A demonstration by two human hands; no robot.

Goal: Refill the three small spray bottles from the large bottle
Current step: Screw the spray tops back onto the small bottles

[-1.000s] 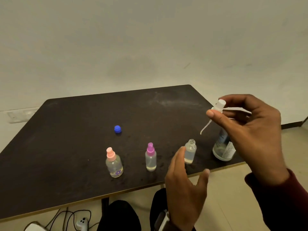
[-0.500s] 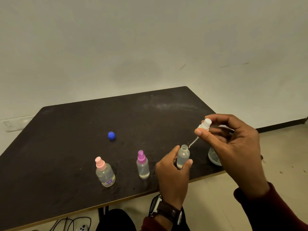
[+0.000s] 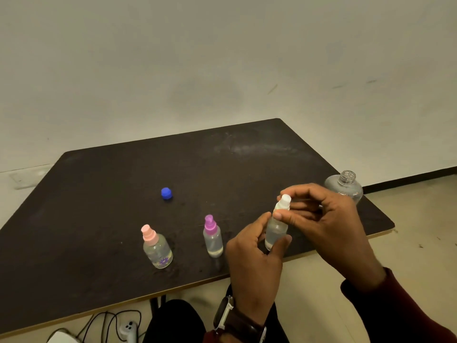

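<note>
A bare, plain indoor room, more makeshift work corner than furnished home or lab.

A dark table (image 3: 123, 194) with a pale edge strip stands against a blank off-white wall (image 3: 222, 58) that fills the view from 10 to 2 o'clock, marked only by faint scuffs. A dark skirting strip (image 3: 408, 178) runs along the wall's foot at 3 o'clock above a pale beige floor (image 3: 420, 231). At 9 o'clock a white wall socket plate (image 3: 24, 178) sits low on the wall. At 7 o'clock, under the table edge, black cables (image 3: 108, 323) and a white plug adapter (image 3: 128, 329) lie on the floor. No shelving, appliances or decoration identify the room further.
</note>
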